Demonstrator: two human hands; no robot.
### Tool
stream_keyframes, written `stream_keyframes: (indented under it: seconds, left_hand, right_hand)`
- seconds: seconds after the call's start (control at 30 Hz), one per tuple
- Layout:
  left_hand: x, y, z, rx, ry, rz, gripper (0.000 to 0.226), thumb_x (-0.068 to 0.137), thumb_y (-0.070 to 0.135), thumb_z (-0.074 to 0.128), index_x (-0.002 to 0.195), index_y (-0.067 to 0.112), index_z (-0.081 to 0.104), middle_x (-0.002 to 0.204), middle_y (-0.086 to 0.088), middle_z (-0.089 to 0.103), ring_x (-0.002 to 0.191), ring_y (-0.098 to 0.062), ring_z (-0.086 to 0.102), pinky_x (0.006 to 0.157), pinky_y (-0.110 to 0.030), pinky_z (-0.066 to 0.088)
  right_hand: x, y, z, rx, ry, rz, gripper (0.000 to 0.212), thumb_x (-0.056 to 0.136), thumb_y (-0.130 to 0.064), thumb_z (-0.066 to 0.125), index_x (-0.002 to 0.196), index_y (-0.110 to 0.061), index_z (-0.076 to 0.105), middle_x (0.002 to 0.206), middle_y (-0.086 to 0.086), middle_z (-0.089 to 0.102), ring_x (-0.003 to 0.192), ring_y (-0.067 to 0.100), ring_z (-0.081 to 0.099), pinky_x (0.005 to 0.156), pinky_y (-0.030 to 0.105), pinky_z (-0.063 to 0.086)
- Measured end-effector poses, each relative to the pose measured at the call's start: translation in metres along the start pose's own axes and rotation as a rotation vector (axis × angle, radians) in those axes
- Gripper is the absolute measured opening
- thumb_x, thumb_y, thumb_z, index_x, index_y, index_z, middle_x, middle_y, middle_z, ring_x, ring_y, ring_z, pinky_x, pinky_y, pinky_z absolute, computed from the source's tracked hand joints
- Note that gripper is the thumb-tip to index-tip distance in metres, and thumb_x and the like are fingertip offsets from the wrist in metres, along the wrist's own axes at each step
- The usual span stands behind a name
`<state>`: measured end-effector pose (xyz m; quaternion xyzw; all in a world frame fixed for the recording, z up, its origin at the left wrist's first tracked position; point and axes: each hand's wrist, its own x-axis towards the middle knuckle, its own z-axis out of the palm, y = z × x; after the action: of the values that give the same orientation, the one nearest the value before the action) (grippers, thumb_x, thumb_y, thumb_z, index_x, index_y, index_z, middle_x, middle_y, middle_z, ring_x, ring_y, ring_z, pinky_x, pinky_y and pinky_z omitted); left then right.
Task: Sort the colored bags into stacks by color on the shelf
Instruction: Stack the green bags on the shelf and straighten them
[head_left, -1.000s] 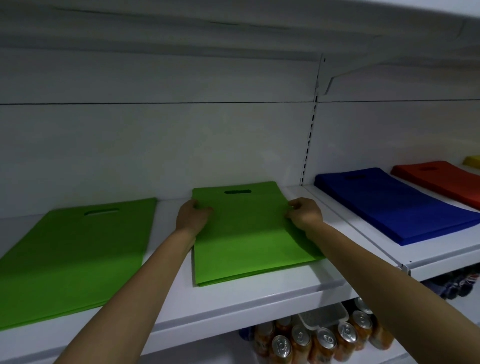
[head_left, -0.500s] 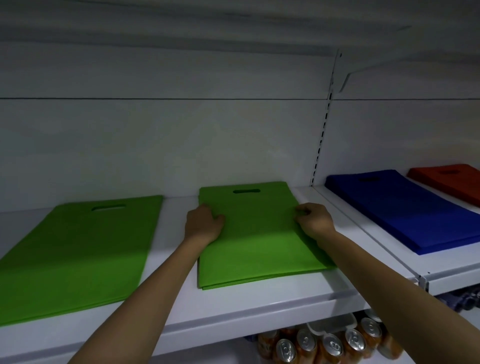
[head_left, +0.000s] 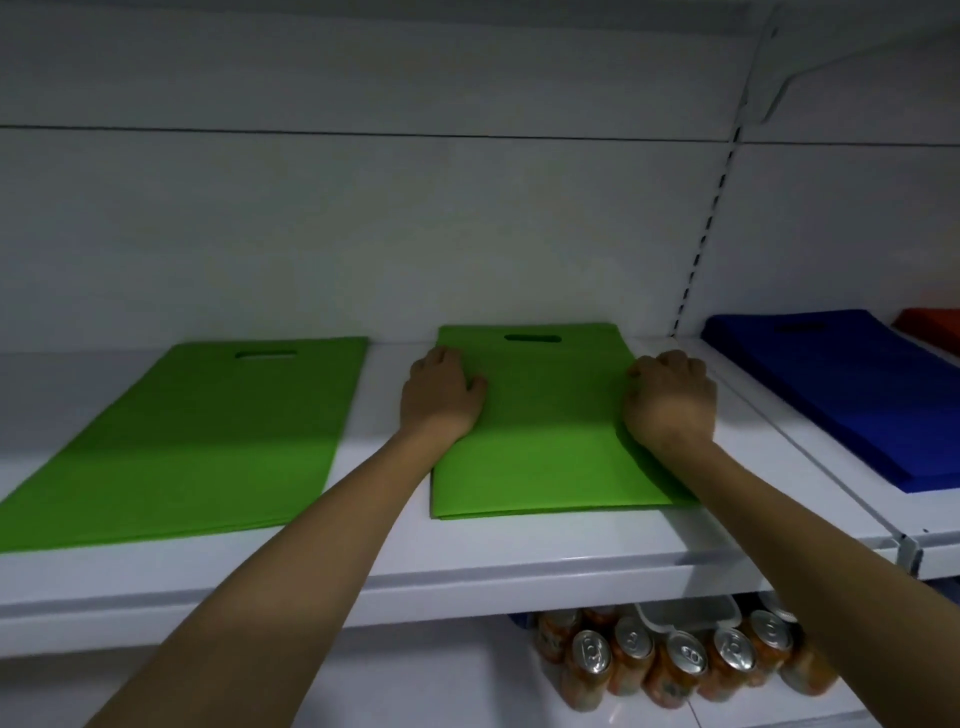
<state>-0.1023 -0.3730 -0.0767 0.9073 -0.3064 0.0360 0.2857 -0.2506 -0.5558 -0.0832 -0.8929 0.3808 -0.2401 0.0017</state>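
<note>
A stack of green bags (head_left: 540, 447) lies flat in the middle of the white shelf (head_left: 519, 566), handle slot toward the back wall. My left hand (head_left: 441, 397) grips its left edge, thumb on top. My right hand (head_left: 670, 402) is curled over its right edge. A second, wider green stack (head_left: 197, 441) lies to the left, untouched. On the neighbouring shelf section to the right sits a blue bag stack (head_left: 852, 395). Only a corner of a red stack (head_left: 935, 327) shows at the frame's right edge.
A slotted upright (head_left: 701, 249) and a shelf bracket (head_left: 769, 98) divide the two shelf sections. Below the shelf stand several orange drink cans (head_left: 685, 660) and a clear plastic container (head_left: 685, 618). A bare white strip separates the two green stacks.
My view has swung to the left, so the red stack has slid almost out of frame. Both hands stay at the sides of the middle green stack.
</note>
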Motion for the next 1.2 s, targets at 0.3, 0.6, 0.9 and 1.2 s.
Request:
stream_keyframes:
  seconds: [0.3,0.6,0.9,1.2]
  left_hand:
    - [-0.012,-0.043,-0.068,-0.003,0.152,0.025,0.051,0.096,0.034,0.051,0.142,0.013,0.041,0.147,-0.008,0.040,0.132,-0.030,0.038,0.107,-0.035,0.034]
    - [-0.063,-0.170,-0.147,0.166,0.086,-0.172,0.051,0.095,0.032,0.054,0.142,0.016,0.043,0.145,-0.010,0.045,0.132,-0.027,0.042,0.105,-0.034,0.038]
    - [-0.077,-0.242,-0.178,0.403,-0.072,-0.298,0.067,0.091,0.056,0.048,0.141,0.013,0.038,0.143,-0.010,0.041,0.129,-0.031,0.038,0.098,-0.040,0.040]
    - [-0.061,-0.263,-0.193,0.263,-0.109,-0.239,0.077,0.075,0.064,0.066,0.134,0.018,0.047,0.131,-0.009,0.057,0.121,-0.029,0.050,0.093,-0.031,0.047]
  right_hand:
    - [0.000,-0.114,-0.043,0.256,-0.085,-0.201,0.029,0.092,-0.027,0.054,0.120,-0.024,0.060,0.126,0.009,0.055,0.121,0.030,0.044,0.098,0.036,0.033]
    - [-0.062,-0.244,-0.019,0.552,-0.300,-0.419,0.035,0.089,-0.027,0.061,0.123,-0.016,0.060,0.125,0.011,0.060,0.118,0.030,0.051,0.098,0.039,0.041]
    - [-0.089,-0.290,0.000,0.377,-0.419,-0.341,0.054,0.094,-0.046,0.052,0.138,-0.015,0.045,0.136,0.011,0.049,0.125,0.030,0.044,0.100,0.035,0.039]
    - [-0.105,-0.305,-0.001,0.243,-0.397,-0.276,0.056,0.089,-0.046,0.058,0.137,-0.020,0.045,0.135,0.008,0.051,0.125,0.028,0.044,0.099,0.035,0.038]
